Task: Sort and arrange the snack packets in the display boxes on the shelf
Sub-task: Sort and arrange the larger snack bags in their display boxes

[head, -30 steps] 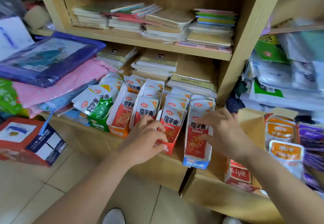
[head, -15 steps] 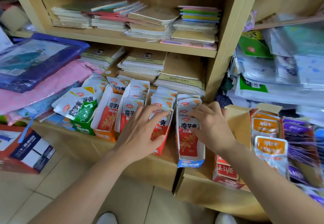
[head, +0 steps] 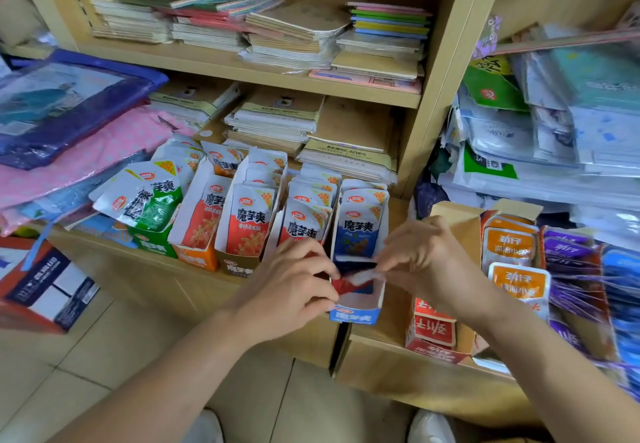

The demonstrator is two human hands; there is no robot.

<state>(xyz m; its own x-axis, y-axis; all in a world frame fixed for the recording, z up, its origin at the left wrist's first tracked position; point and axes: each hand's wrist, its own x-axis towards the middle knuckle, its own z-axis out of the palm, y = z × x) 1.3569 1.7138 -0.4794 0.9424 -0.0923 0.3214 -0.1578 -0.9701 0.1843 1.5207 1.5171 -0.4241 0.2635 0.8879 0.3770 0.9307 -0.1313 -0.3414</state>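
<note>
While both hands meet at the front of the blue box [head: 356, 314], each pinches the same red packet [head: 349, 281]: left hand [head: 291, 290] has fingers closed on its left end, right hand [head: 420, 255] has fingertips closed on its pale upper edge. Packet sits tilted across the open front of the blue box, partly hidden by the fingers, blurred.

Landmark = blue box, on the front edge of the lower shelf [head: 194, 279].
- Inside it, behind the red packet: a row of blue packets [head: 360, 231] standing upright.
- Just left of it: red box [head: 304, 224] with upright red packets, its front mostly covered by the left hand.
- Further left, in order: brown box [head: 239, 266], orange box [head: 197, 257], green box [head: 152, 243]. Green packets [head: 145, 200] lean left out of the last one.
- Right of it, apart: a low red carton [head: 433, 333], then orange packets [head: 512, 262] and purple packets [head: 575, 269] stacked beside it.
- Behind it: stacks of paper pads [head: 277, 120] at the back of the same shelf.
- Above it: notebooks [head: 294, 32] on the next shelf up.
- Far left of it, on the floor: red and white carton [head: 41, 290].
</note>
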